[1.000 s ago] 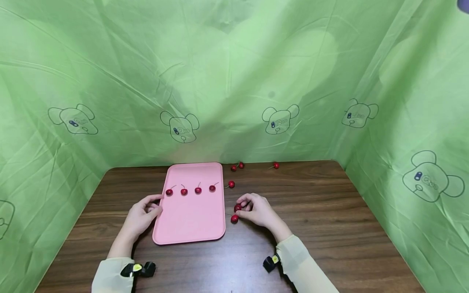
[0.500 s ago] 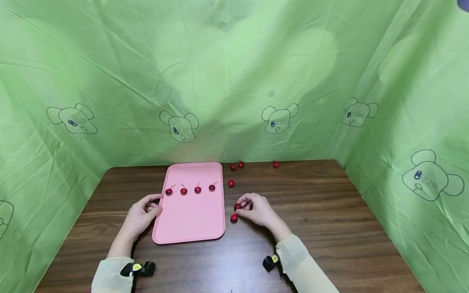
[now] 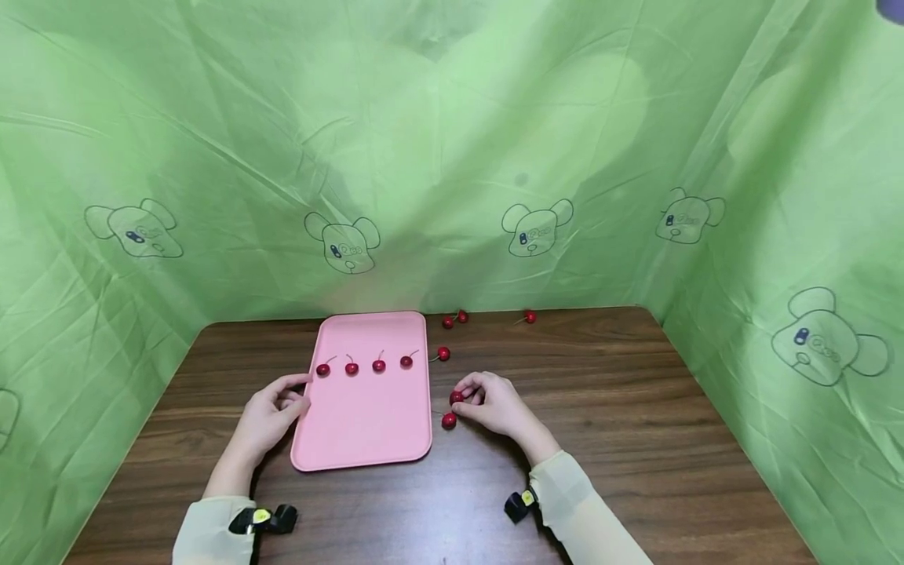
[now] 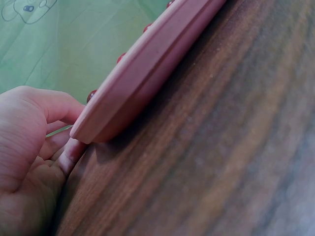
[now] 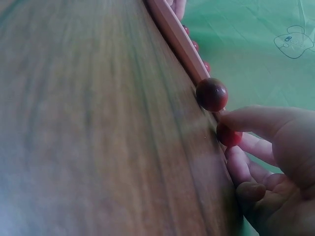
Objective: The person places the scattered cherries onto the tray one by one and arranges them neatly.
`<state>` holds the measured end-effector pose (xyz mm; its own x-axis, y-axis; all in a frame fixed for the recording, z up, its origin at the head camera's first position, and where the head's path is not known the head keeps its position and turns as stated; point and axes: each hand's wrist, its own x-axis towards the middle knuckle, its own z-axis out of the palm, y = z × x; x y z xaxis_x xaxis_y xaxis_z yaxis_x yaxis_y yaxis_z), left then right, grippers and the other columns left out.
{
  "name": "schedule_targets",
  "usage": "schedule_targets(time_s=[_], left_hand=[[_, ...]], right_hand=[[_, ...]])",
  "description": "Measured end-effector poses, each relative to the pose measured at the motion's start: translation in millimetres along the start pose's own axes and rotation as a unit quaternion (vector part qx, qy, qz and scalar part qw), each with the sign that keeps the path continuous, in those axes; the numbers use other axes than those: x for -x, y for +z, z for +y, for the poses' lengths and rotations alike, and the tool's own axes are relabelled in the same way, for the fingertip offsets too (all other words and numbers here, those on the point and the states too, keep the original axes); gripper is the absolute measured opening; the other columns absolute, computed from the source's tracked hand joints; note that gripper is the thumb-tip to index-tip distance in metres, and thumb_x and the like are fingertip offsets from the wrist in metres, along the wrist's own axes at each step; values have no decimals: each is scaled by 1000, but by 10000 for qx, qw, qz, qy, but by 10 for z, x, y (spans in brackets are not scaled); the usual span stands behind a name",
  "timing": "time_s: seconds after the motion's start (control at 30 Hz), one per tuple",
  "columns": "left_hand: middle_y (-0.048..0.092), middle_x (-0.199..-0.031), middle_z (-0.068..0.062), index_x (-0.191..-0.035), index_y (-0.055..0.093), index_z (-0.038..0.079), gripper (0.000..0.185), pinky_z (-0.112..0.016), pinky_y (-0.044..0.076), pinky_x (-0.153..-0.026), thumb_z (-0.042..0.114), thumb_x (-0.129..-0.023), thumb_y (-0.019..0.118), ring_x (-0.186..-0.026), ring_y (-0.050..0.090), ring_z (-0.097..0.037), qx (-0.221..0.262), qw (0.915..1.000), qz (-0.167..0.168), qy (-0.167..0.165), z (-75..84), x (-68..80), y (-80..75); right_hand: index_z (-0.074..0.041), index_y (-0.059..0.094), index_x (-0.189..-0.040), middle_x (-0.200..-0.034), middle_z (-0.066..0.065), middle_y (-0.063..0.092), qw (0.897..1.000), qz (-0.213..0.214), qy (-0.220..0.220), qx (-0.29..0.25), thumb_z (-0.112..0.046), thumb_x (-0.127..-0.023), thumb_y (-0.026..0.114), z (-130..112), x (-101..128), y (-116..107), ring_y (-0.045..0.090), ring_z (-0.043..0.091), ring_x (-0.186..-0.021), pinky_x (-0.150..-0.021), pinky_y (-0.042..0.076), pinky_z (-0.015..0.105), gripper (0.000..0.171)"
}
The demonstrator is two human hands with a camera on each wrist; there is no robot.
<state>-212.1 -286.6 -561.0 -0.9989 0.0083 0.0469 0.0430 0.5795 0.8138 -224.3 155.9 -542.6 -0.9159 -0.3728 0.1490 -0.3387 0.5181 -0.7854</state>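
Observation:
A pink tray [image 3: 360,424] lies on the brown wooden table [image 3: 636,439] with a row of several red cherries [image 3: 351,368] across its far half. My left hand [image 3: 282,400] is at the tray's left edge; in the left wrist view the thumb of the left hand [image 4: 29,142] lies over the tray's rim [image 4: 147,64] and the fingers curl under it. Just right of the tray, my right hand [image 3: 468,399] pinches one cherry [image 3: 457,398] at its fingertips, and the same cherry [image 5: 229,135] shows under a finger [image 5: 261,120]. Another cherry [image 3: 449,421] [image 5: 211,94] lies on the table beside that hand.
More loose cherries lie on the table: one [image 3: 443,353] by the tray's right edge, a pair [image 3: 455,319] at the back, and one [image 3: 530,317] further right. Green cloth [image 3: 452,157] with cartoon mice walls the table on three sides.

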Motion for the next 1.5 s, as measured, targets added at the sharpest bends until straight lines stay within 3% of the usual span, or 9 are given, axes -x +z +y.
schedule_targets(time_s=[0.47,0.7,0.87,1.13,1.5], left_hand=[[71,-104,-12,-145,67,7,42,-24,53,-72,15,-104,75,-88,64,-17,35,10000,33,-45,16,60,-49],[71,-103,-12,-144,68,7,42,-25,52,-71,14,-104,75,-88,64,-19,5,10000,44,-30,-4,46,-40],[72,-103,-13,-143,68,7,41,-24,52,-72,13,-103,76,-88,64,-18,111,9999,72,36,4,29,-30],[73,-103,-13,-141,69,5,40,-23,53,-73,11,-103,75,-87,66,-15,103,9998,98,153,-3,-2,-6],[73,-103,-14,-140,70,4,39,-22,53,-73,9,-102,75,-87,66,-15,195,9997,117,96,0,0,15]], right_hand=[[-8,78,-108,-96,3,74,10000,-11,-15,-3,-13,-91,87,-26,-10,45,63,11,-76,-70,51,24,19],[-14,78,-108,-96,-5,72,9998,26,216,-44,-16,-92,86,-11,-5,26,63,10,-78,-72,52,25,18],[-14,77,-109,-97,-4,72,9994,82,299,-163,-17,-93,86,-53,4,13,63,11,-79,-69,52,26,19],[-16,76,-109,-98,-3,73,9983,228,354,-403,-21,-93,86,-261,-36,-4,63,13,-77,-61,50,28,19],[-14,76,-112,-100,4,72,9983,318,101,-474,-19,-95,84,-653,-331,187,63,11,-74,-62,52,27,19]])
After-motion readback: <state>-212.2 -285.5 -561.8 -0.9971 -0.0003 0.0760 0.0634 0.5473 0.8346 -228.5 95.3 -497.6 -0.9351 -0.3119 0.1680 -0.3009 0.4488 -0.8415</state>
